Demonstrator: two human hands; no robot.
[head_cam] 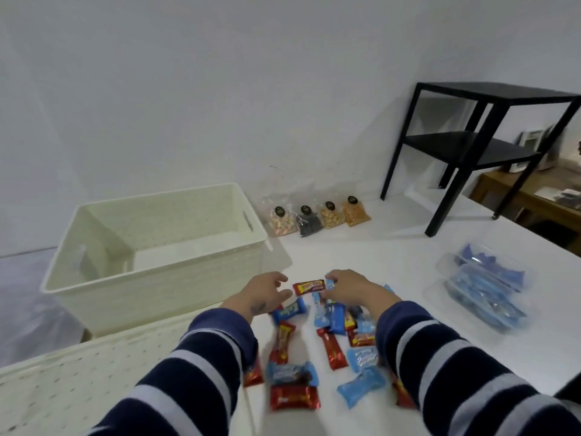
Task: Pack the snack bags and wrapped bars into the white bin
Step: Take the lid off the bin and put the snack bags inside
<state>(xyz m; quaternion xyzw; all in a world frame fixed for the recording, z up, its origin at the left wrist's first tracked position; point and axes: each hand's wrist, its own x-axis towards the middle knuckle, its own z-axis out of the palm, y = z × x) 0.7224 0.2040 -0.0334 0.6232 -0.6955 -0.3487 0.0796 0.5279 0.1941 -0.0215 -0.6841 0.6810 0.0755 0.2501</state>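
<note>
1. Right hand (349,287) sits at frame centre, palm down over the far end of the bar pile, fingers curled onto a small blue wrapper (330,284). Looks like a pinch starting; can't tell if it's actually gripped.
2. Left hand (262,294) is just left of it, fingers spread and loose, holding nothing, hovering beside a red wrapped bar (309,287) that lies between the two hands.
3. Wrapped bars (333,344) are scattered loose on the white table (408,256) from centre down to lower centre: red and blue foil-type wrappers, glossy, crimped ends, flat oblong or pillow shaped. Some overlap, and some are part-hidden under the striped sleeves.
4. Snack bags (317,217) stand in a row of four, upper centre, against the wall: clear crinkly film, dark round labels, contents pastel, black, tan and orange. Well apart from the hands.
5. White bin (151,278) is at left of centre, just beside the left hand: rigid cream plastic, woven-look perforated walls, slot handles. Interior looks empty.
6. Progress: judging by the empty bin, nothing is packed yet. All bars and all four bags remain.
7. Off-task: clear plastic containers with blue contents (484,294) at right, black shelf unit (471,146) upper right, and a perforated cream panel (78,379) lower left, maybe a lid.
</note>
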